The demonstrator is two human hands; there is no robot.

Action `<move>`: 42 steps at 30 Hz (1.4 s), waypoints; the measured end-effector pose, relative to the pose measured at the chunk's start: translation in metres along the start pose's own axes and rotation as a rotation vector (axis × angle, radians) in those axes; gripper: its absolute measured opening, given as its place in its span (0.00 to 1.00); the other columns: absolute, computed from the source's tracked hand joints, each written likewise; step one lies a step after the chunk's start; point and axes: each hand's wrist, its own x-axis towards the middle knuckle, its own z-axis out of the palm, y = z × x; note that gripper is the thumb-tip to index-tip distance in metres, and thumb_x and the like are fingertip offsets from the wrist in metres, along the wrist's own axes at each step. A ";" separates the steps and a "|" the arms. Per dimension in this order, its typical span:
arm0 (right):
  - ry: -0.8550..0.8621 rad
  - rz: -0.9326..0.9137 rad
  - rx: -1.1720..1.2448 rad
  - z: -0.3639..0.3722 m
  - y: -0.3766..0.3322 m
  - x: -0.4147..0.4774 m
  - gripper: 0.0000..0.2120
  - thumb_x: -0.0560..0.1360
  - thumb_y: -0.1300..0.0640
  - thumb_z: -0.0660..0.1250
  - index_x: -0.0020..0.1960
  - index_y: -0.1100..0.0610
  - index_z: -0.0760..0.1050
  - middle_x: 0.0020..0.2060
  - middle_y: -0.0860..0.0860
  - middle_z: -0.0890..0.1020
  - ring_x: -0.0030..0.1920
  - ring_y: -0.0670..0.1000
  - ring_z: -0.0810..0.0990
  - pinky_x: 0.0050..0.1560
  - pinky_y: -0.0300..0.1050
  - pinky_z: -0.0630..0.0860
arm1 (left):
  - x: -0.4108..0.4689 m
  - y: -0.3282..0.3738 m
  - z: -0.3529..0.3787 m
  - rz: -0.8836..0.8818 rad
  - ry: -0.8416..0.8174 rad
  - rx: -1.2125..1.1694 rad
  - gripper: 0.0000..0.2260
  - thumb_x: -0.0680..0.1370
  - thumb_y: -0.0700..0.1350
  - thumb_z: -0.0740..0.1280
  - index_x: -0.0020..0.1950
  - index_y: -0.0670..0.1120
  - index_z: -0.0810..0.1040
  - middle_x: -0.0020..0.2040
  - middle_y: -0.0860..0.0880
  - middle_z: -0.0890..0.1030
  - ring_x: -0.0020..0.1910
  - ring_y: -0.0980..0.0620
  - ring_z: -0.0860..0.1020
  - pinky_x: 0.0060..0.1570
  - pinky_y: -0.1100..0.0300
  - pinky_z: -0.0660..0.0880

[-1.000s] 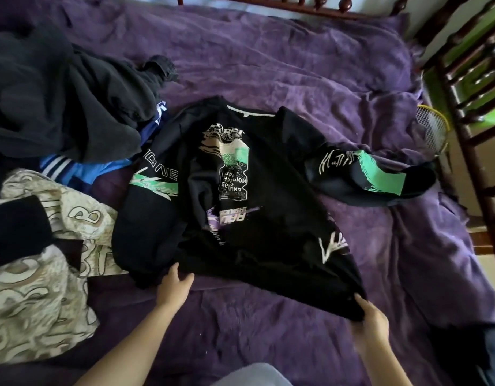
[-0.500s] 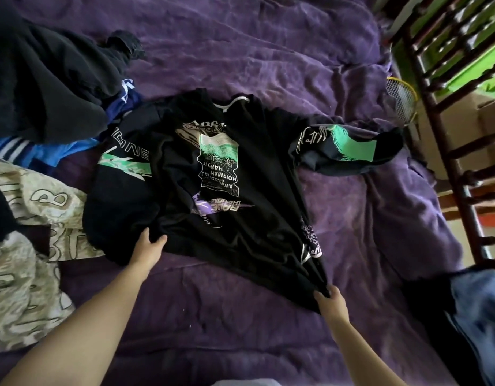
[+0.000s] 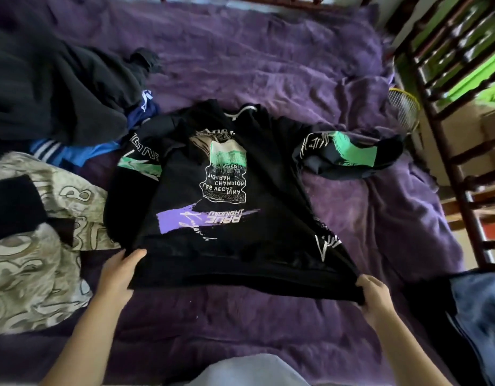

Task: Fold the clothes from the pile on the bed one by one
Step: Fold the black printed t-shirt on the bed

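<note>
step: spreading the shirt [image 3: 235, 190] flat, print up, mid-bed [image 3: 268, 59], collar at 12 o'clock
left hand [image 3: 117, 275]: gripping the hem corner at 7 o'clock
right hand [image 3: 375, 299]: pinching the hem corner at 5 o'clock
pile [image 3: 60, 101]: waiting at 10 o'clock
next: probably lay the hem down, then fold the sleeves in

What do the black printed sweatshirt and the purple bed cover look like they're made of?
Black printed sweatshirt: looks like soft matte knit, maybe cotton fleece; it drapes in heavy folds. Purple bed cover: apparently plush, velvety fabric; faint sheen along its creases.
</note>
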 end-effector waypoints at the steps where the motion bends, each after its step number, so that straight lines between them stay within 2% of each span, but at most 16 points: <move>1: -0.025 -0.006 0.005 -0.004 -0.003 -0.006 0.13 0.73 0.72 0.56 0.36 0.59 0.70 0.29 0.54 0.68 0.29 0.51 0.66 0.19 0.32 0.65 | -0.008 0.000 -0.015 -0.006 -0.028 0.025 0.04 0.75 0.38 0.67 0.48 0.44 0.80 0.39 0.46 0.82 0.37 0.48 0.81 0.37 0.51 0.80; 4: -0.097 -0.036 -0.111 -0.009 0.003 -0.024 0.13 0.73 0.73 0.56 0.40 0.57 0.71 0.31 0.54 0.70 0.31 0.51 0.68 0.25 0.37 0.67 | -0.024 -0.003 -0.052 -0.038 -0.123 0.046 0.04 0.75 0.34 0.67 0.47 0.42 0.77 0.42 0.41 0.81 0.33 0.47 0.82 0.27 0.56 0.78; 6: -0.108 -0.075 -0.232 -0.009 0.019 -0.035 0.13 0.73 0.73 0.57 0.43 0.56 0.70 0.31 0.54 0.71 0.30 0.51 0.68 0.24 0.36 0.64 | -0.031 -0.014 -0.068 -0.047 -0.134 0.131 0.07 0.73 0.30 0.66 0.48 0.39 0.75 0.38 0.47 0.82 0.29 0.53 0.82 0.25 0.61 0.77; 11: -0.001 -0.125 -0.571 -0.009 0.080 -0.049 0.17 0.69 0.77 0.58 0.56 0.69 0.70 0.40 0.59 0.74 0.40 0.56 0.72 0.38 0.46 0.67 | -0.025 -0.062 -0.095 -0.120 -0.120 0.392 0.24 0.68 0.26 0.70 0.62 0.35 0.71 0.56 0.38 0.78 0.52 0.42 0.77 0.54 0.51 0.72; 14: -0.035 -0.032 -0.841 0.000 0.113 -0.050 0.21 0.70 0.72 0.59 0.62 0.71 0.68 0.49 0.62 0.77 0.52 0.60 0.77 0.48 0.47 0.70 | -0.023 -0.080 -0.095 -0.136 -0.127 0.610 0.26 0.66 0.26 0.72 0.63 0.33 0.71 0.59 0.34 0.77 0.57 0.39 0.76 0.56 0.53 0.70; 17: -0.089 0.071 -1.015 0.010 0.117 -0.052 0.27 0.69 0.66 0.64 0.68 0.64 0.65 0.59 0.64 0.75 0.60 0.61 0.75 0.59 0.49 0.71 | -0.024 -0.078 -0.085 -0.080 -0.137 0.808 0.28 0.67 0.35 0.75 0.65 0.36 0.69 0.60 0.35 0.76 0.59 0.39 0.75 0.60 0.51 0.71; 22: -0.007 -0.077 -0.905 0.029 0.054 -0.038 0.19 0.75 0.53 0.65 0.61 0.63 0.71 0.57 0.63 0.76 0.61 0.62 0.73 0.60 0.50 0.68 | -0.023 -0.040 -0.043 0.155 -0.029 1.073 0.31 0.72 0.48 0.71 0.71 0.42 0.64 0.64 0.36 0.72 0.63 0.36 0.70 0.61 0.48 0.69; 25: -0.028 -0.210 -0.663 0.040 0.005 -0.015 0.13 0.76 0.57 0.63 0.35 0.62 0.74 0.32 0.58 0.76 0.40 0.56 0.75 0.44 0.50 0.71 | -0.028 -0.014 0.005 0.236 -0.075 1.076 0.30 0.75 0.47 0.68 0.74 0.42 0.61 0.68 0.37 0.67 0.67 0.37 0.67 0.63 0.49 0.67; 27: -0.035 -0.234 -0.545 0.048 -0.031 0.005 0.17 0.77 0.60 0.61 0.29 0.61 0.68 0.28 0.55 0.70 0.34 0.53 0.70 0.38 0.48 0.66 | -0.033 0.003 0.043 0.284 -0.088 1.069 0.29 0.76 0.47 0.67 0.73 0.42 0.62 0.67 0.37 0.67 0.66 0.37 0.67 0.62 0.50 0.67; 31: -0.101 -0.200 -0.329 0.063 -0.101 0.045 0.15 0.77 0.59 0.59 0.33 0.64 0.68 0.28 0.52 0.64 0.31 0.50 0.63 0.33 0.44 0.60 | -0.046 0.030 0.118 0.325 -0.129 0.995 0.27 0.77 0.46 0.66 0.73 0.43 0.62 0.67 0.37 0.67 0.65 0.39 0.68 0.63 0.51 0.66; 32: -0.108 -0.214 -0.293 0.065 -0.117 0.053 0.11 0.77 0.59 0.58 0.38 0.57 0.62 0.30 0.52 0.64 0.32 0.51 0.64 0.32 0.43 0.59 | -0.048 0.034 0.134 0.341 -0.146 0.971 0.27 0.77 0.45 0.66 0.73 0.42 0.62 0.68 0.38 0.67 0.66 0.40 0.68 0.65 0.51 0.66; 33: -0.114 -0.200 -0.278 0.067 -0.130 0.070 0.17 0.78 0.60 0.58 0.53 0.76 0.61 0.31 0.53 0.65 0.34 0.54 0.67 0.33 0.43 0.60 | -0.050 0.036 0.148 0.362 -0.164 0.952 0.27 0.77 0.45 0.66 0.73 0.42 0.62 0.68 0.38 0.67 0.67 0.41 0.67 0.65 0.51 0.65; 34: -0.130 -0.201 -0.301 0.067 -0.145 0.078 0.15 0.78 0.61 0.57 0.46 0.74 0.72 0.33 0.54 0.68 0.39 0.56 0.72 0.33 0.43 0.62 | -0.052 0.038 0.160 0.382 -0.182 0.938 0.26 0.77 0.44 0.66 0.73 0.41 0.62 0.69 0.39 0.67 0.68 0.42 0.66 0.66 0.52 0.64; 36: -0.113 -0.211 -0.275 0.068 -0.168 0.102 0.14 0.79 0.60 0.58 0.53 0.72 0.74 0.40 0.58 0.73 0.47 0.56 0.75 0.40 0.43 0.66 | -0.052 0.038 0.179 0.396 -0.214 0.922 0.27 0.77 0.45 0.65 0.74 0.42 0.61 0.70 0.41 0.66 0.70 0.44 0.65 0.67 0.52 0.63; 39: 0.004 -0.200 -0.178 0.064 -0.197 0.140 0.20 0.77 0.58 0.63 0.61 0.73 0.71 0.50 0.62 0.77 0.53 0.55 0.75 0.47 0.47 0.65 | -0.039 0.040 0.201 0.377 -0.222 0.898 0.26 0.78 0.46 0.65 0.73 0.44 0.61 0.70 0.41 0.67 0.68 0.44 0.67 0.67 0.50 0.66; 42: 0.102 -0.140 -0.019 0.056 -0.221 0.182 0.26 0.74 0.55 0.67 0.64 0.71 0.68 0.51 0.59 0.74 0.49 0.52 0.72 0.48 0.48 0.68 | -0.021 0.044 0.224 0.355 -0.212 0.860 0.24 0.78 0.45 0.65 0.73 0.44 0.63 0.69 0.41 0.68 0.64 0.44 0.71 0.64 0.51 0.68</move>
